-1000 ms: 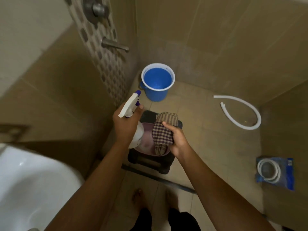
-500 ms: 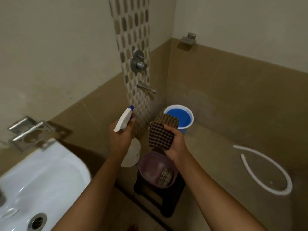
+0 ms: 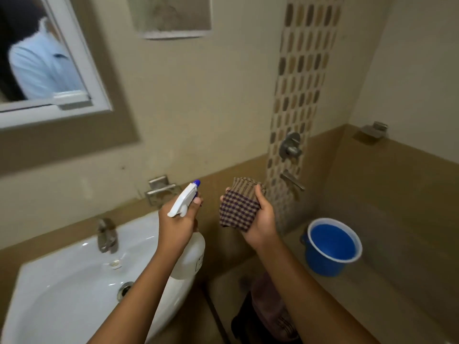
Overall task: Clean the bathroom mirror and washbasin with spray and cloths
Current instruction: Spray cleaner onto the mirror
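My left hand (image 3: pixel 177 225) grips a white spray bottle (image 3: pixel 188 254) by its neck, its white trigger head with a blue nozzle tip pointing up and right. My right hand (image 3: pixel 260 219) holds a folded brown checked cloth (image 3: pixel 239 209) at chest height, just right of the bottle. The white washbasin (image 3: pixel 62 294) sits at lower left with a metal tap (image 3: pixel 106 235) at its back. A white-framed mirror (image 3: pixel 49 68) hangs on the wall at upper left, reflecting a person in a light shirt.
A blue bucket (image 3: pixel 331 247) stands on the floor at right. A pink bowl on a dark stool (image 3: pixel 267 316) is below my right forearm. A metal soap holder (image 3: pixel 160 188) is on the wall behind the basin; shower valve (image 3: pixel 290 147) and spout are on the tiled strip.
My view has swung up and left from the floor and stool to the basin and mirror. Both hands rose, still holding the bottle and cloth, away from the pink bowl.
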The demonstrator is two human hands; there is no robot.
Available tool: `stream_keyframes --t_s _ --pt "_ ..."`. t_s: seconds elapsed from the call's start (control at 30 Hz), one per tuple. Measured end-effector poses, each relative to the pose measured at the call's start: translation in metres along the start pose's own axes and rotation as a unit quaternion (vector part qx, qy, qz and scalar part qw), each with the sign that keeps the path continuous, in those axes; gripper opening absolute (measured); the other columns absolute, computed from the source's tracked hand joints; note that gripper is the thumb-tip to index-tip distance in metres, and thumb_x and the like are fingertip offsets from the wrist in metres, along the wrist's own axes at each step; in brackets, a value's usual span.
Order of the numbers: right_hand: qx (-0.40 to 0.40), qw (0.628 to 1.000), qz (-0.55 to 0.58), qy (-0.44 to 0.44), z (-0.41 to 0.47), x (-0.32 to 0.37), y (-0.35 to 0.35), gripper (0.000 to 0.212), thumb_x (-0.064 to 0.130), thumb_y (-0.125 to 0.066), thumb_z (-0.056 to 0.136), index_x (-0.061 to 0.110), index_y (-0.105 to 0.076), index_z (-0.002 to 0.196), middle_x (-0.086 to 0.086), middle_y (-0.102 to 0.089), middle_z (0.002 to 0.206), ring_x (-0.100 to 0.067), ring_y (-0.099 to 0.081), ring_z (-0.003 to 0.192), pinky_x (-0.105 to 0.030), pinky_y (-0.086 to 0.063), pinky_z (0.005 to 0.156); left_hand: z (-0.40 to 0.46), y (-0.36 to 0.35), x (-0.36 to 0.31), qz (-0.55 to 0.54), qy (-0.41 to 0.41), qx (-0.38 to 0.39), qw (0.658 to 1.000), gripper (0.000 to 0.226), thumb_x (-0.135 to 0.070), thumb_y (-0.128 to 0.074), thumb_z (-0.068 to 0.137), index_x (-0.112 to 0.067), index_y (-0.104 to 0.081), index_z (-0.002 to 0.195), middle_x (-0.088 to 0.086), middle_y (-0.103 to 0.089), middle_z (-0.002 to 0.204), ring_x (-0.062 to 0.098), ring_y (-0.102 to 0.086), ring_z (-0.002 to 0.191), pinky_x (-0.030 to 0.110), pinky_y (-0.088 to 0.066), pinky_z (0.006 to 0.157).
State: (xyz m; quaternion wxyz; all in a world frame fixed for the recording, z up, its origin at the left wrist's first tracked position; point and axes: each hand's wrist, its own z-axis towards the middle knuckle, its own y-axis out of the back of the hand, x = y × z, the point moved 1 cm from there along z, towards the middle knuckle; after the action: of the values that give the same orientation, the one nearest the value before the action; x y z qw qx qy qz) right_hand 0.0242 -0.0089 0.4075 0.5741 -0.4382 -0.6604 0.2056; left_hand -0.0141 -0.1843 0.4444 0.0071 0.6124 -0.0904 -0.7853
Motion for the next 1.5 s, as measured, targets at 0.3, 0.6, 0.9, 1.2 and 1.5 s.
stream_keyframes --t_s 0.3,0.6,0.9,1.2,1.5 --pt "0.095 0.993 -0.073 -0.006 0.016 -0.062 -0.126 0.059 0.061 -0.045 0.092 0.012 -0.07 0.111 -0.012 -0.074 0.108 -0.029 -0.069 0.102 -0.048 -0.049 0.099 -0.006 0.125 -0.023 0.042 -0.043 -0.091 0.994 0.012 -0.021 -0.064 0.094 -0.01 -0.069 0.093 0.022 -0.061 0.066 0.026 -0.051 0.04 0.029 -0.042 0.048" --pt "0.17 0.979 -0.115 0.015 0.006 -0.112 -0.252 0.08 0.07 -0.05 0.079 0.008 -0.063 0.128 -0.012 -0.069 0.122 -0.03 -0.066 0.114 -0.051 -0.045 0.106 -0.006 0.228 -0.059 0.03 -0.089 -0.137 0.986 0.012 -0.025 -0.066 0.09 -0.015 -0.069 0.082 0.025 -0.063 0.077 0.024 -0.046 0.041 0.032 -0.04 0.047" --pt "0.238 0.953 -0.16 0.097 -0.007 -0.116 -0.362 0.085 0.074 -0.036 0.086 0.008 -0.058 0.134 -0.015 -0.065 0.13 -0.029 -0.063 0.119 -0.05 -0.045 0.107 0.012 0.295 -0.114 0.039 -0.153 -0.134 0.978 0.009 -0.017 -0.064 0.093 -0.013 -0.07 0.09 0.018 -0.061 0.066 0.02 -0.046 0.038 0.028 -0.039 0.043" --pt "0.287 0.935 -0.174 0.112 -0.003 -0.106 -0.413 0.08 0.073 -0.029 0.09 0.012 -0.061 0.131 -0.011 -0.069 0.124 -0.028 -0.067 0.113 -0.041 -0.058 0.087 0.028 0.296 -0.156 0.096 -0.194 -0.175 0.961 0.012 -0.024 -0.067 0.091 -0.018 -0.062 0.081 -0.011 -0.05 0.054 0.011 -0.047 0.047 0.023 -0.037 0.052" --pt "0.273 0.935 -0.191 0.125 0.023 -0.097 -0.429 0.094 0.082 -0.05 0.076 0.013 -0.049 0.14 -0.017 -0.069 0.121 -0.033 -0.069 0.108 -0.042 -0.059 0.08 0.037 0.268 -0.193 0.15 -0.235 -0.22 0.935 0.007 -0.021 -0.066 0.092 -0.028 -0.065 0.093 -0.012 -0.063 0.076 0.009 -0.063 0.077 0.025 -0.047 0.063"
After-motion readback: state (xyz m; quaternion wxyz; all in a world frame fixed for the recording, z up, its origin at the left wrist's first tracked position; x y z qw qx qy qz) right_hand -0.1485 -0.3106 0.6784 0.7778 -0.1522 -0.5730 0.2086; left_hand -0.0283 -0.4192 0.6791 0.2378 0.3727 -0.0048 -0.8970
